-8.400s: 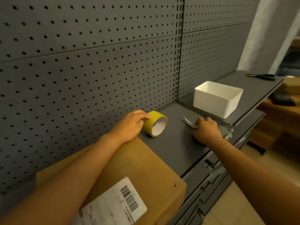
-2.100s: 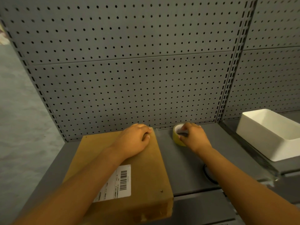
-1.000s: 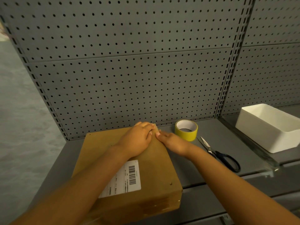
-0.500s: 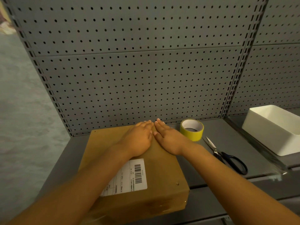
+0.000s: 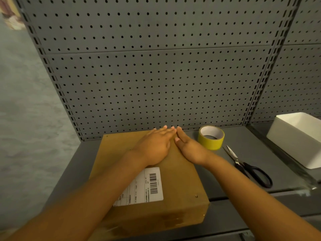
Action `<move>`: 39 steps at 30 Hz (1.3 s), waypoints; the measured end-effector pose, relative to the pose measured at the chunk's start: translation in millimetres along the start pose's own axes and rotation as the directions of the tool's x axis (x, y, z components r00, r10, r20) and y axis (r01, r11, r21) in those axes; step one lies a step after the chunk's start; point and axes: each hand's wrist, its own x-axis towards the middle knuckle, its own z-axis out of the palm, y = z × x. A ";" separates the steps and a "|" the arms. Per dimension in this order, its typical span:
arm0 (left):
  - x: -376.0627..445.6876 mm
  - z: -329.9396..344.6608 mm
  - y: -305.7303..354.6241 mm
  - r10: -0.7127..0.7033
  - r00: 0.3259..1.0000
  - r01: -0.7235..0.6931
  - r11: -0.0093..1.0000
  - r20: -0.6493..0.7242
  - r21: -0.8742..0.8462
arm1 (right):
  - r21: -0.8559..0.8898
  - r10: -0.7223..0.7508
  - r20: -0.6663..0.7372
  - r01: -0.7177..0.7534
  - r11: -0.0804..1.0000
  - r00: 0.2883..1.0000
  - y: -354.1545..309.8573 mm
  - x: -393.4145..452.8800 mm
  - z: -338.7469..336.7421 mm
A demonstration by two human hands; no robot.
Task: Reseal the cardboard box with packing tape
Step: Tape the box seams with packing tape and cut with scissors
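Cardboard box (image 5: 173, 185) is looking stiff, light, and likely giving slightly where left hand (image 5: 154, 146) and right hand (image 5: 189, 148) are pressing flat, fingers straight.

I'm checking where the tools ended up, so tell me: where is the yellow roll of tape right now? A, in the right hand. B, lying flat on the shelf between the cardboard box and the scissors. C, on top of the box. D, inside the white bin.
B: the yellow tape roll lies flat on the grey shelf, right of the cardboard box and behind the scissors, while both hands rest flat on the box.
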 end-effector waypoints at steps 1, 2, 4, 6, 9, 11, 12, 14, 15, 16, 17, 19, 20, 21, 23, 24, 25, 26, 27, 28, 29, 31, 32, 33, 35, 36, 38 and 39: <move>1.7 -1.4 0.5 -0.004 1.000 0.004 1.000 -0.001 0.011 | 0.017 0.017 0.029 -0.018 1.000 0.999 2.7 1.1 -3.5; 3.5 -3.1 1.8 -0.011 1.000 0.011 1.000 -0.009 0.014 | 0.052 0.037 0.053 -0.039 0.998 0.998 3.8 3.1 -8.0; 6.8 -3.8 4.8 -0.033 0.999 0.033 0.999 -0.044 0.005 | 0.140 0.051 0.056 -0.058 0.988 0.997 6.8 6.3 -9.0; 8.1 -2.1 7.1 -0.044 0.996 0.043 0.999 -0.079 -0.005 | 0.166 0.029 0.015 -0.031 0.986 0.999 8.2 4.3 0.9; 6.0 -0.8 7.0 -0.034 0.997 0.033 0.999 -0.074 -0.015 | 0.115 0.020 0.043 -0.025 0.993 0.999 12.3 6.7 -1.9; 4.8 -0.4 6.0 -0.019 0.998 0.019 1.000 -0.058 -0.005 | 0.085 0.040 0.056 -0.045 0.995 0.998 10.8 8.5 -8.7; 4.4 -0.1 6.6 -0.015 0.998 0.015 1.000 -0.053 0.004 | 0.090 0.040 0.035 -0.043 0.995 0.999 9.0 7.7 -7.3; 5.2 1.4 8.1 -0.008 0.998 0.008 1.000 -0.057 0.001 | 0.114 0.014 -0.034 -0.010 0.993 0.999 6.6 4.6 1.6; 5.9 1.7 9.0 -0.005 0.998 0.004 1.000 -0.058 -0.016 | 0.111 0.001 -0.046 0.004 0.994 0.999 7.7 4.7 3.7; 6.5 1.7 9.6 -0.001 0.999 0.000 0.999 -0.051 -0.033 | 0.091 0.002 -0.033 0.001 0.996 0.999 8.8 4.2 2.8; 6.9 1.3 10.7 0.000 0.999 -0.002 0.999 -0.040 -0.045 | 0.076 0.014 -0.022 -0.012 0.997 1.000 10.6 5.2 0.6; 7.4 0.8 12.0 -0.012 1.000 0.011 0.998 -0.023 -0.059 | 0.092 0.021 -0.044 -0.017 0.996 0.999 15.2 5.6 -3.2; 7.1 0.9 12.1 -0.020 1.000 0.018 0.998 -0.022 -0.067 | 0.153 0.011 -0.059 -0.002 0.988 0.998 15.4 3.2 0.1; 6.6 1.1 12.0 -0.024 0.999 0.022 0.997 -0.027 -0.076 | 0.232 -0.005 -0.079 0.023 0.972 0.997 15.5 0.7 4.9; 5.4 0.9 12.1 -0.033 0.999 0.029 0.995 -0.037 -0.096 | 0.309 -0.021 -0.086 0.046 0.950 0.996 20.8 -0.2 9.2; 4.9 0.5 13.1 -0.034 0.999 0.030 0.994 -0.032 -0.102 | 0.301 -0.027 -0.060 0.044 0.953 0.998 22.4 0.0 6.5; 4.6 0.0 14.8 -0.031 0.999 0.028 0.994 -0.022 -0.106 | 0.296 -0.036 -0.030 0.043 0.954 0.999 24.6 1.5 1.5; 4.1 -0.5 15.5 -0.027 1.000 0.025 0.994 -0.015 -0.107 | 0.291 -0.037 -0.010 0.039 0.956 0.999 22.5 1.7 -3.1; 3.5 -0.9 15.5 -0.025 1.000 0.023 0.994 -0.014 -0.110 | 0.307 -0.047 -0.019 0.051 0.950 0.999 20.7 2.6 -3.9; 3.1 -0.7 14.9 -0.022 1.000 0.019 0.993 -0.020 -0.116 | 0.321 -0.051 -0.051 0.064 0.945 0.997 19.0 0.5 -1.6; 3.2 0.1 13.6 -0.018 0.999 0.013 0.992 -0.032 -0.122 | 0.336 -0.046 -0.089 0.074 0.939 0.995 18.9 -1.7 2.3; 2.6 3.0 11.7 -0.003 0.998 -0.006 0.992 -0.064 -0.126 | 0.353 -0.035 -0.104 0.070 0.933 0.994 21.4 -7.4 6.6; 2.2 3.8 11.1 0.005 0.997 -0.014 0.992 -0.075 -0.124 | 0.360 -0.040 -0.076 0.064 0.931 0.996 23.3 -8.3 5.7; 1.9 4.1 10.9 0.006 0.997 -0.015 0.992 -0.077 -0.123 | 0.358 -0.039 -0.042 0.051 0.932 0.998 23.9 -8.5 3.6; 2.2 5.3 10.3 -0.010 0.998 0.002 0.993 -0.064 -0.122 | 0.345 -0.040 -0.026 0.046 0.938 0.999 22.3 -8.9 3.8; 3.0 5.6 9.9 -0.016 0.998 0.008 0.993 -0.063 -0.121 | 0.347 -0.041 -0.046 0.055 0.936 0.998 20.6 -10.3 6.2; 3.4 5.2 10.3 -0.027 0.997 0.018 0.991 -0.069 -0.131 | 0.332 -0.025 -0.062 0.044 0.942 0.998 19.7 -10.9 9.1; 3.1 4.6 10.6 -0.034 0.997 0.024 0.989 -0.069 -0.144 | 0.313 -0.026 -0.041 0.037 0.949 0.999 20.3 -10.1 7.4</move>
